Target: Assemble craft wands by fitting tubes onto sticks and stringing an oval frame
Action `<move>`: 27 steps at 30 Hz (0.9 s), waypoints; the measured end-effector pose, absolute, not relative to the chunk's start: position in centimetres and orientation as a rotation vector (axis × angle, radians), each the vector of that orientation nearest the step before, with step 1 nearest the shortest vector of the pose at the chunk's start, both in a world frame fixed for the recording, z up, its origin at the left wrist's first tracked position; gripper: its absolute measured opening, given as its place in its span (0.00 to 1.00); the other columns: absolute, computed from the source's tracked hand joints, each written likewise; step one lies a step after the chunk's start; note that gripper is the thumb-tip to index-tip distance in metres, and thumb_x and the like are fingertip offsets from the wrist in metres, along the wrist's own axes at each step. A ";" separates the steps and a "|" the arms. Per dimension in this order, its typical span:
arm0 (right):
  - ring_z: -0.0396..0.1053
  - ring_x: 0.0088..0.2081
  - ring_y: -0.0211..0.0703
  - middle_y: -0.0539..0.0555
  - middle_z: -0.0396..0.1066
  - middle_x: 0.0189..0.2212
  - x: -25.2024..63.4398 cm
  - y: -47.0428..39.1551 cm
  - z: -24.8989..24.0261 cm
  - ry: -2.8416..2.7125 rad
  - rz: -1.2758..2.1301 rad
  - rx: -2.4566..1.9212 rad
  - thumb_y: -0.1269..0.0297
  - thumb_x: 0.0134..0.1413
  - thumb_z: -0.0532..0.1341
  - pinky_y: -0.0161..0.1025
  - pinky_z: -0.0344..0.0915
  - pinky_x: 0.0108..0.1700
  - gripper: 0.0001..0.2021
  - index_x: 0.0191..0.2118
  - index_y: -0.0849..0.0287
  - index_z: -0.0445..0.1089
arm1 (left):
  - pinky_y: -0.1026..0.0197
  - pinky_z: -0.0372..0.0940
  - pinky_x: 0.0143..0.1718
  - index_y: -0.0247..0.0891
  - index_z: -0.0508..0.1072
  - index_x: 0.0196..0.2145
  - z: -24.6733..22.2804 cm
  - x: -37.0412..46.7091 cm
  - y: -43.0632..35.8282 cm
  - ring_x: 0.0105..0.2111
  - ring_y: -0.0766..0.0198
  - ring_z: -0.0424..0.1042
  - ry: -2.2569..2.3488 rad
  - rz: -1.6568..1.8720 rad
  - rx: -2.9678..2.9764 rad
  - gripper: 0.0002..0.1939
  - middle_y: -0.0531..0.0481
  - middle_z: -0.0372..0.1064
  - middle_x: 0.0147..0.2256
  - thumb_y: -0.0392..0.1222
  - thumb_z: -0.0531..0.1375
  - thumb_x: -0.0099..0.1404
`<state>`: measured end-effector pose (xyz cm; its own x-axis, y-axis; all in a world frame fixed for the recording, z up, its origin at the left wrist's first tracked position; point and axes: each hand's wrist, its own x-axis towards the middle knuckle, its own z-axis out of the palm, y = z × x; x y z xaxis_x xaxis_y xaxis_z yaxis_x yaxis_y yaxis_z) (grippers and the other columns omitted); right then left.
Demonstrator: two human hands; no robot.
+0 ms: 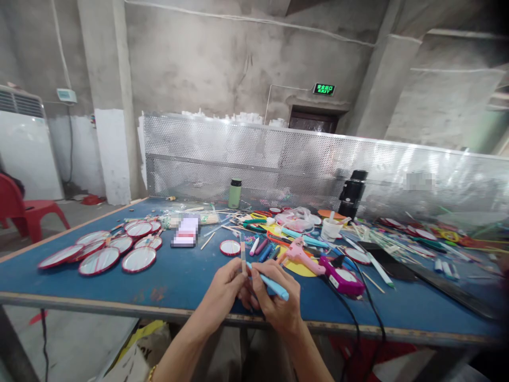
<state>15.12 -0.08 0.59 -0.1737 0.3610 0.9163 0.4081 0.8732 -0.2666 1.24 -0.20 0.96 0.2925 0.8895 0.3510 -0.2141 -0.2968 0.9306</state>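
My left hand (227,284) is closed on a thin flat stick (244,255), which stands up between thumb and fingers with a brownish and a grey stretch. In my right hand (280,297) is a light blue marker pen (270,282), gripped like a pen with its tip at the stick. Both hands are close together over the table's front edge. Just beyond them lies a small round red-rimmed disc (230,248). Several marker pens (261,246) lie beside it, near a pink glue gun (301,254).
Red-rimmed round discs (99,261) are piled at the left of the blue table (175,286). A phone (186,231), a green bottle (235,194) and a black flask (352,196) stand or lie farther back. Black cables (368,297) hang over the front edge at the right.
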 end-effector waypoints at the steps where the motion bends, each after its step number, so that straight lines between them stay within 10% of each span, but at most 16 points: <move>1: 0.69 0.28 0.38 0.51 0.72 0.28 15.1 -0.1 0.6 -1.777 -0.054 -0.584 0.76 0.55 0.59 0.35 0.67 0.33 0.09 0.40 0.58 0.72 | 0.68 0.61 0.22 0.37 0.65 0.28 1.0 1.2 -0.2 0.19 0.68 0.65 0.668 1.261 1.456 0.11 0.57 0.63 0.18 0.46 0.56 0.65; 27: 0.69 0.28 0.38 0.51 0.72 0.27 15.0 -0.1 0.6 -1.737 -0.066 -0.595 0.76 0.56 0.59 0.35 0.67 0.33 0.08 0.38 0.57 0.72 | 0.68 0.61 0.23 0.37 0.66 0.29 0.9 1.4 -0.2 0.19 0.68 0.67 0.693 1.248 1.455 0.08 0.57 0.66 0.19 0.43 0.56 0.64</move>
<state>15.05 -0.06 0.61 -0.1311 0.3524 0.9266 0.4218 0.8657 -0.2695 1.35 -0.17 0.88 0.2885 0.8985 0.3308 -0.1948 -0.2831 0.9391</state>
